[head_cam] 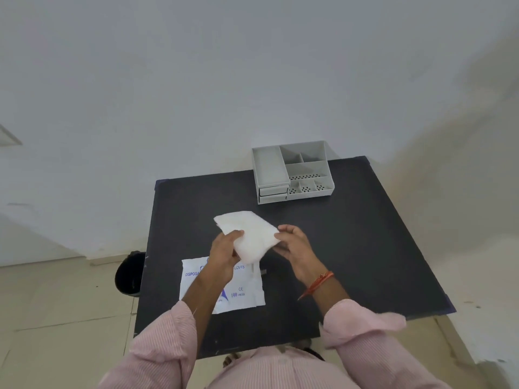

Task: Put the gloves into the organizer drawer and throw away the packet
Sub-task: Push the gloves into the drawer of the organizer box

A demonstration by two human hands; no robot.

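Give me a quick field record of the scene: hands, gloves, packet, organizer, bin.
left hand: gripping the glove stack's near-left edge
right hand: gripping the stack's right edge
glove stack: white, held above the table, out of the packet
packet: flat on the table, partly under the left forearm
organizer: far side of the table, drawers look shut
bin: black, on the floor left of the table
table: black

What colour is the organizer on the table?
Light grey organizer, seen in the head view.
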